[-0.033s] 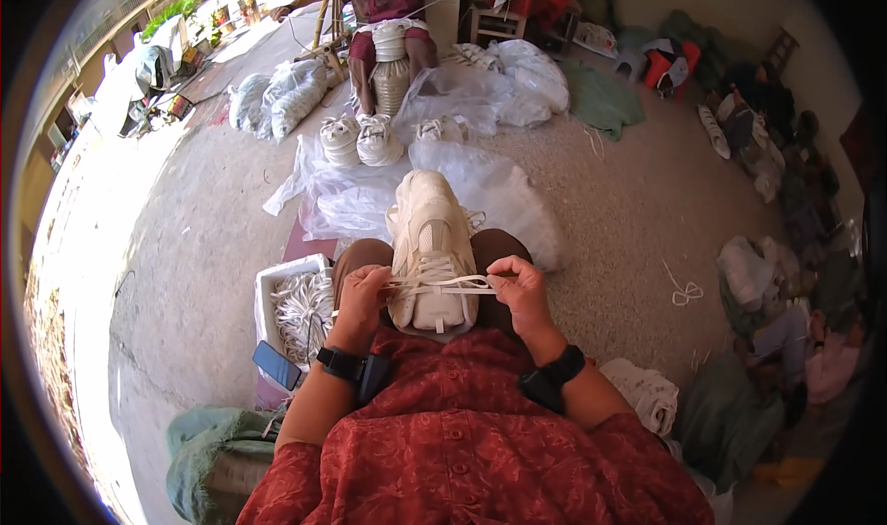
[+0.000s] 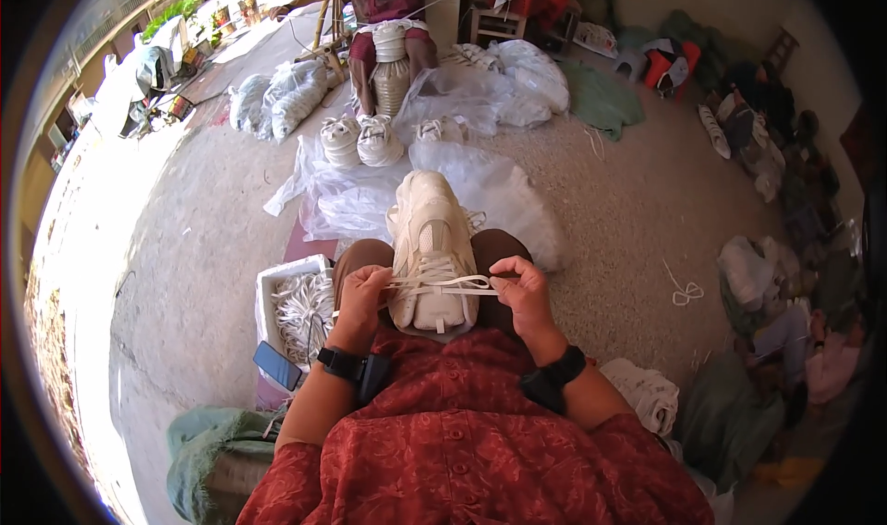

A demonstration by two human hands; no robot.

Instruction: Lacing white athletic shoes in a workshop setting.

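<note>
A cream lace-up sneaker [image 2: 427,215] rests upright between my knees, its toe pointing away from me and its tongue and heel opening toward my body. The white shoelace [image 2: 448,285] is threaded through its eyelets, with loops and strands stretched sideways across the tongue. At the left side of the shoe, my left hand [image 2: 366,294] pinches the lace between thumb and fingers. My right hand [image 2: 523,296] grips the lace's other side at the right, index finger bent above the thumb. Curled fingers partly hide the strand ends.
A white box of laces [image 2: 263,308] stands left of my knee, with a phone [image 2: 277,366] at its near corner. Ahead, several finished-looking sneakers [image 2: 379,141] stand by clear plastic bags [image 2: 504,188]. Beyond, a person [image 2: 393,7] sits holding a stretched cord. Loose lace [image 2: 684,292] lies right.
</note>
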